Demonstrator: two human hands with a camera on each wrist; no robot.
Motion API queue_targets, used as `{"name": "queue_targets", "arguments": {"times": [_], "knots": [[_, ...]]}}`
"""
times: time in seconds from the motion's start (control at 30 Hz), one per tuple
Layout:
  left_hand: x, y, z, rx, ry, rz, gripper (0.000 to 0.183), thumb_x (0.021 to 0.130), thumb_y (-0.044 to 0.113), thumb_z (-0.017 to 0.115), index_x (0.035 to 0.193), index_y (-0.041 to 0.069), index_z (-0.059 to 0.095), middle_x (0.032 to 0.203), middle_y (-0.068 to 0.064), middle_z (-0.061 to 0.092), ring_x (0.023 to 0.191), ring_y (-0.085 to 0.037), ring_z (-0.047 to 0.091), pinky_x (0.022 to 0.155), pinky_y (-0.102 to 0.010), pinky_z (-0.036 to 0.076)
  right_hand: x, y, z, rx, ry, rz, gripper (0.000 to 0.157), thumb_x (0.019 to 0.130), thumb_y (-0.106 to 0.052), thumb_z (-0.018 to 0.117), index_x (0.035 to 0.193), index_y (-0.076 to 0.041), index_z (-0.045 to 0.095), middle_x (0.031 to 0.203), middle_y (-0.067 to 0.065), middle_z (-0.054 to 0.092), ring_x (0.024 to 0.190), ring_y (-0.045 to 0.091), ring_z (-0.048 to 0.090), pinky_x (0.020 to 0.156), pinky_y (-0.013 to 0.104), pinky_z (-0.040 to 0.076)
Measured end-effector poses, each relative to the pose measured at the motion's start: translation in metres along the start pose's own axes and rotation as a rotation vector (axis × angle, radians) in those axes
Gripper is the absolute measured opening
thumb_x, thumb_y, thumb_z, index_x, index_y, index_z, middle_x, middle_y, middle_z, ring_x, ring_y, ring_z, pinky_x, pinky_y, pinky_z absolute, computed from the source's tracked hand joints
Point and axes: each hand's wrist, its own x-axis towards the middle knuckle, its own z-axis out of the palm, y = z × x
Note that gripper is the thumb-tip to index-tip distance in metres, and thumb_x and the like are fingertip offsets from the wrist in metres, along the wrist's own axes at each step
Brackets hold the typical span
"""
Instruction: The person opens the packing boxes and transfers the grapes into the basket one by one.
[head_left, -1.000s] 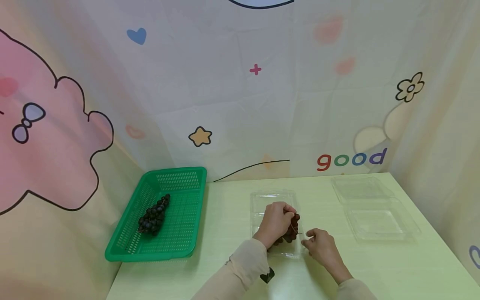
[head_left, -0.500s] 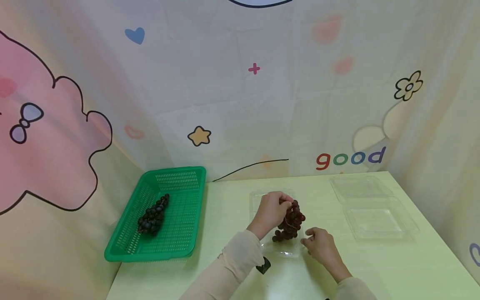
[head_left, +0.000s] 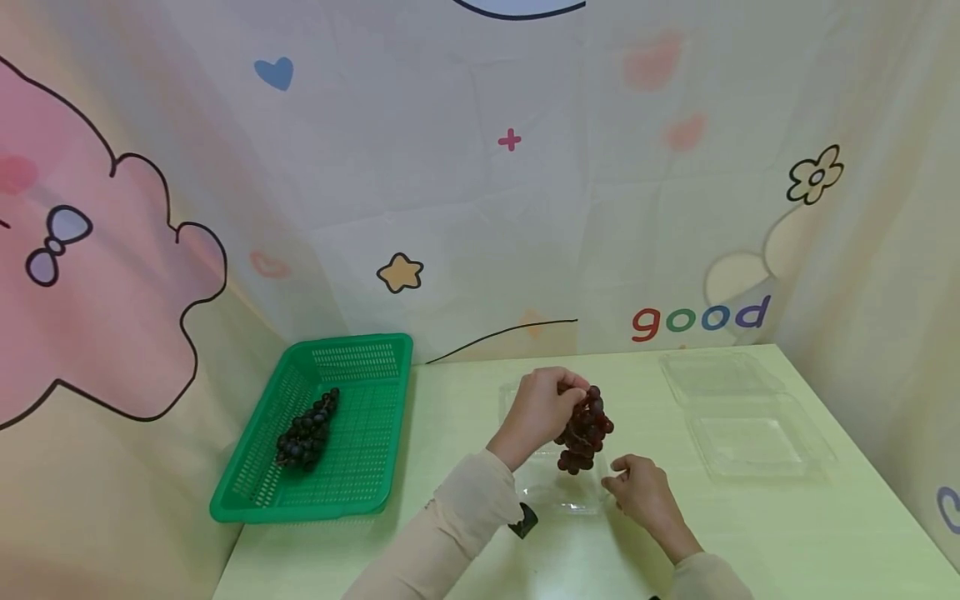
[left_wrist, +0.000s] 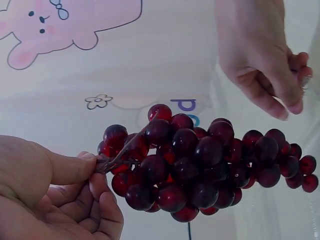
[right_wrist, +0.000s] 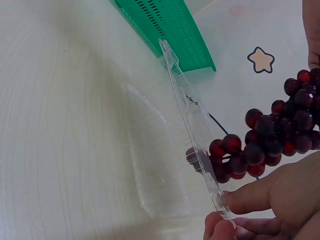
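A bunch of dark red grapes [head_left: 587,435] hangs over a clear plastic clamshell container [head_left: 558,498] in the head view. My left hand [head_left: 538,408] holds it up; the left wrist view shows thumb and fingers pinching the brown stem [left_wrist: 112,162]. The lower grapes are above the container, seen partly through its clear wall in the right wrist view. At the container's right side, my right hand [head_left: 643,497] pinches the rim [right_wrist: 218,200] between thumb and fingers. Part of the container's far half is hidden behind my left hand.
A green perforated basket [head_left: 397,433] stands at the left with a bunch of near-black grapes [head_left: 306,435] in it. On the right lies another clear clamshell container [head_left: 757,446], unfolded. A printed curtain [head_left: 480,208] hangs behind the pale table [head_left: 450,450].
My left hand has lifted the red grapes up out of the container, so the bunch now hangs above it. My right hand has stayed at the container's rim.
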Motion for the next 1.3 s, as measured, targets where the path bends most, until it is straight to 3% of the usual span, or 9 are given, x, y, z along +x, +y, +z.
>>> {"name": "queue_targets", "arguments": {"times": [0.6, 0.97, 1.2, 1.3], "knots": [[0.003, 0.023, -0.029, 0.010, -0.013, 0.077, 0.011, 0.100, 0.010, 0.069, 0.101, 0.010, 0.080, 0.094, 0.002, 0.076, 0.082, -0.006, 0.066, 0.075, -0.022, 0.055, -0.001, 0.001, 0.001, 0.013, 0.000, 0.013, 0.030, 0.088, 0.000, 0.068, 0.110, 0.020, 0.063, 0.073, 0.007, 0.067, 0.056, 0.016, 0.062, 0.052, 0.031, 0.052], [0.010, 0.033, -0.043, 0.018, -0.001, 0.079, 0.011, 0.099, 0.012, 0.070, 0.102, 0.010, 0.081, 0.096, 0.001, 0.076, 0.083, -0.007, 0.068, 0.075, -0.023, 0.055, -0.001, 0.000, 0.000, 0.016, 0.002, 0.030, 0.030, 0.088, 0.000, 0.067, 0.110, 0.019, 0.063, 0.073, 0.006, 0.066, 0.056, 0.016, 0.062, 0.052, 0.031, 0.053], [0.009, 0.046, -0.052, 0.000, -0.003, 0.096, 0.009, 0.098, 0.011, 0.072, 0.100, 0.010, 0.081, 0.102, 0.001, 0.070, 0.095, -0.009, 0.065, 0.073, -0.022, 0.056, 0.000, -0.001, 0.000, 0.012, 0.005, 0.013, 0.030, 0.088, 0.000, 0.068, 0.110, 0.019, 0.063, 0.074, 0.007, 0.067, 0.057, 0.015, 0.062, 0.052, 0.031, 0.053], [0.009, 0.049, -0.054, -0.011, -0.012, 0.090, 0.010, 0.098, 0.011, 0.072, 0.101, 0.011, 0.081, 0.100, 0.002, 0.075, 0.094, -0.010, 0.068, 0.076, -0.023, 0.056, 0.000, -0.001, 0.000, 0.015, 0.006, 0.009, 0.030, 0.088, 0.000, 0.067, 0.110, 0.020, 0.063, 0.074, 0.007, 0.067, 0.056, 0.015, 0.063, 0.052, 0.031, 0.052]]}}
